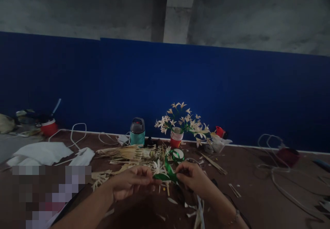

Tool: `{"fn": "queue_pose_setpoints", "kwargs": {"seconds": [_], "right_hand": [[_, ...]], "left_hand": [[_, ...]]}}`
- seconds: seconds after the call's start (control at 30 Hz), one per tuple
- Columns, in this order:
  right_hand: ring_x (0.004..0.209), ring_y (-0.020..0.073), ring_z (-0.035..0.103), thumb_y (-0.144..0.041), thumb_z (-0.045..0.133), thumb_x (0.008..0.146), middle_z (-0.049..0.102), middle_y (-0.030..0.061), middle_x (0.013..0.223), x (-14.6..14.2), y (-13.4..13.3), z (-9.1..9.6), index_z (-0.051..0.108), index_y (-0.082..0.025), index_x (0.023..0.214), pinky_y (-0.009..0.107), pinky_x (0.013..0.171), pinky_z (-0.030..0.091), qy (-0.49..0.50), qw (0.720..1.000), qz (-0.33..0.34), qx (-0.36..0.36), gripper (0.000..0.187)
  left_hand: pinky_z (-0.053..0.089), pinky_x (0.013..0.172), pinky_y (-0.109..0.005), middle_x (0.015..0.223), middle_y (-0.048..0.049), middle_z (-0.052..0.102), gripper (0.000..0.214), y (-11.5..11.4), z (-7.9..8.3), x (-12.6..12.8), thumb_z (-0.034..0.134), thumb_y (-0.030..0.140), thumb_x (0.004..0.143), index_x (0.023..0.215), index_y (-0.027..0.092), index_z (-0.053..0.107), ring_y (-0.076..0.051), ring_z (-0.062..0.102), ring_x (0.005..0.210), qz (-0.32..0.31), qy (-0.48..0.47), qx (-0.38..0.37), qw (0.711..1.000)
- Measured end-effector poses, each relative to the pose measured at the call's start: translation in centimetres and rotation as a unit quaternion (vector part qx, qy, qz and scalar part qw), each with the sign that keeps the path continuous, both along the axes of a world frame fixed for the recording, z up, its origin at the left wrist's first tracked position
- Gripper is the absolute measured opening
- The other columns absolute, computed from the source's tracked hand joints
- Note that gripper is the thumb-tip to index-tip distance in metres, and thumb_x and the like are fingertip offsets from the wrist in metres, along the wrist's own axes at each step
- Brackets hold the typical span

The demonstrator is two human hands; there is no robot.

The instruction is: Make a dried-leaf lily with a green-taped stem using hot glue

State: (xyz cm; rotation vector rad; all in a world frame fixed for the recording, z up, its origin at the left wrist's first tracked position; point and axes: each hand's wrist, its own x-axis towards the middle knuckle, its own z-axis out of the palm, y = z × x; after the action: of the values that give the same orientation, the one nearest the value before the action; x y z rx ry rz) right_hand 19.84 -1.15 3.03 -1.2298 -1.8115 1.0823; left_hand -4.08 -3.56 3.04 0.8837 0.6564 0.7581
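Note:
My left hand (131, 182) is closed in a pinch on the stem of a small pale handmade flower (157, 167). My right hand (192, 175) is closed on a strip of green ribbon (168, 174) that runs between both hands and back to a green tape roll (177, 154) on the brown table (257, 194). Both hands hover low over the table's near middle. Behind them lies a heap of dry straw-coloured leaf strips (129, 153). A red cup with several finished pale flowers (180, 122) stands further back.
A teal flask (137, 131) stands left of the flower cup. White cloths (43, 152) and white cables (74, 136) lie at left, a red bowl (48, 127) at far left. More cables (281, 184) and a dark red object (288, 155) lie right. A blue wall (206, 84) backs the table.

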Motion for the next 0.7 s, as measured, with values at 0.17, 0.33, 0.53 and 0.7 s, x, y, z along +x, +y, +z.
{"fn": "queue_pose_setpoints", "kwargs": {"seconds": [0.17,0.33,0.53,0.7], "right_hand": [[0.042,0.0086,0.043,-0.01,0.053,0.059,0.055,-0.0055,0.046,-0.4,-0.8,0.5,0.07,-0.02,0.078,0.017,0.042,0.029,-0.095,0.993,-0.012,0.065,0.028],[0.035,0.0073,0.041,-0.009,0.043,0.063,0.049,-0.009,0.041,-2.1,-1.2,-0.3,0.06,-0.016,0.108,0.015,0.037,0.027,-0.001,0.998,0.059,-0.026,0.049],[0.068,0.014,0.058,-0.005,0.05,0.061,0.064,-0.0005,0.078,-2.9,-1.6,-1.4,0.053,-0.02,0.112,0.02,0.059,0.045,0.006,0.992,0.057,0.114,0.053],[0.085,0.0202,0.057,-0.01,0.049,0.075,0.065,0.0066,0.089,-3.0,-1.4,-1.4,0.065,-0.019,0.091,0.03,0.077,0.044,-0.085,0.968,0.006,0.236,0.025]], "left_hand": [[0.043,0.073,-0.023,0.085,-0.0055,0.069,0.016,0.6,-0.3,0.3,0.073,0.02,0.064,0.071,0.015,0.06,-0.017,0.062,0.091,-0.03,0.034,-0.002,0.999],[0.037,0.051,-0.016,0.071,-0.001,0.066,0.019,0.9,-0.6,0.7,0.076,0.021,0.06,0.069,0.014,0.061,-0.009,0.058,0.059,-0.03,0.058,-0.004,0.998],[0.044,0.077,-0.024,0.08,-0.0066,0.069,0.015,0.5,0.0,1.5,0.075,0.018,0.061,0.067,0.013,0.062,-0.016,0.063,0.083,-0.007,-0.018,-0.026,0.999],[0.045,0.077,-0.02,0.083,-0.0091,0.07,0.012,0.6,0.0,1.8,0.072,0.014,0.066,0.064,0.012,0.06,-0.014,0.065,0.08,0.048,-0.056,-0.047,0.996]]}}
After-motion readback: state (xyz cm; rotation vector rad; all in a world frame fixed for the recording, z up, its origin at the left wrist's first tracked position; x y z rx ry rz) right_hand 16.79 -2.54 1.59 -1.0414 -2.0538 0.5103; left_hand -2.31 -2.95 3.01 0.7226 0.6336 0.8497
